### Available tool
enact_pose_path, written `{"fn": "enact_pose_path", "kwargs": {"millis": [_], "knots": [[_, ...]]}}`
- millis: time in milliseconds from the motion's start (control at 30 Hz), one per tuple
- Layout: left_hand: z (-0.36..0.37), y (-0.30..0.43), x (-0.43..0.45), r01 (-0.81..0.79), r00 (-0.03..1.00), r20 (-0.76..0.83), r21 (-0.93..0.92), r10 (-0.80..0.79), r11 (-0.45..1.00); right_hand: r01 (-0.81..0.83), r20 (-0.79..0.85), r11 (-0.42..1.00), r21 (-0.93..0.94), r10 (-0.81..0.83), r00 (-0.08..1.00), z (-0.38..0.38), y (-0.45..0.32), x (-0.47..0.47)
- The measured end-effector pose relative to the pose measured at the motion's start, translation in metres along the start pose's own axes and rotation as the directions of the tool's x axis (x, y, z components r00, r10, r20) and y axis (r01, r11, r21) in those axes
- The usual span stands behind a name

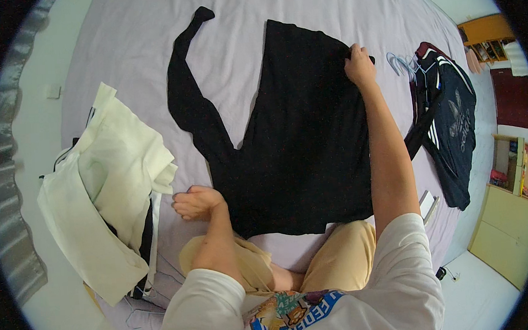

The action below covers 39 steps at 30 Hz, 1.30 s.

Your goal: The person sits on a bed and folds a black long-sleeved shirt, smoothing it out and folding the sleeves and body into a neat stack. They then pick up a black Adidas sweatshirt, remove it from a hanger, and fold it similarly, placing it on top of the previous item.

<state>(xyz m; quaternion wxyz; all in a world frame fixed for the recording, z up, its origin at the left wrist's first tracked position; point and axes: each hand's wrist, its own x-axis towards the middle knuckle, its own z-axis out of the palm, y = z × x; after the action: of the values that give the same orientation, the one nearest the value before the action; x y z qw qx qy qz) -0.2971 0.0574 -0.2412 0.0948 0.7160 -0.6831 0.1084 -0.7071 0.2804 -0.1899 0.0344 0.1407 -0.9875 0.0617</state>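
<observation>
A black long-sleeved top (298, 131) lies spread on the bed before me, one sleeve (179, 79) bent out to the upper left. At its upper right corner my right hand (360, 66) pinches the fabric edge. My left hand (198, 203) is beside the top's lower left edge, fingers curled in, with nothing visible in it. Just left of that hand is a pile of pale clothing (115, 174) with some black fabric underneath. Whether the top's other sleeve lies beyond my right forearm, I cannot tell.
Dark jackets (451, 108) on blue hangers (403, 63) lie at the bed's right edge. A small white object (428, 205) sits below them. Wire hangers (141, 311) lie at lower left. Lilac sheet (125, 46) covers the bed; a grey curtain (6, 180) hangs at left.
</observation>
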Motion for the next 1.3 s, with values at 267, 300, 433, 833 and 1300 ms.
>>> {"fn": "enact_pose_path", "kwargs": {"millis": [267, 300, 433, 833, 1300], "knots": [[-0.002, 0.001, -0.002, -0.011, 0.998, -0.06, 0.015, 0.012, 1.0, -0.006, -0.204, 0.968, 0.251, 0.059, 0.977, -0.019, -0.006, 0.039], [-0.001, 0.002, -0.002, -0.004, 0.997, -0.071, 0.022, 0.005, 1.0, -0.015, -0.209, 0.969, 0.246, 0.068, 0.976, -0.018, -0.012, 0.044], [0.005, 0.001, -0.005, 0.019, 0.999, -0.036, 0.03, -0.018, 0.999, -0.143, -0.16, 0.937, 0.319, 0.202, 0.966, 0.006, -0.028, 0.051], [-0.002, 0.003, -0.001, 0.024, 0.999, -0.045, 0.039, -0.023, 0.999, 0.216, -0.194, 0.912, 0.35, -0.155, 0.969, 0.009, -0.165, 0.002], [0.0, 0.001, 0.0, 0.038, 0.999, 0.024, 0.065, -0.04, 0.997, 0.11, -0.385, 0.83, 0.546, 0.132, 0.914, 0.002, -0.216, 0.037]]}}
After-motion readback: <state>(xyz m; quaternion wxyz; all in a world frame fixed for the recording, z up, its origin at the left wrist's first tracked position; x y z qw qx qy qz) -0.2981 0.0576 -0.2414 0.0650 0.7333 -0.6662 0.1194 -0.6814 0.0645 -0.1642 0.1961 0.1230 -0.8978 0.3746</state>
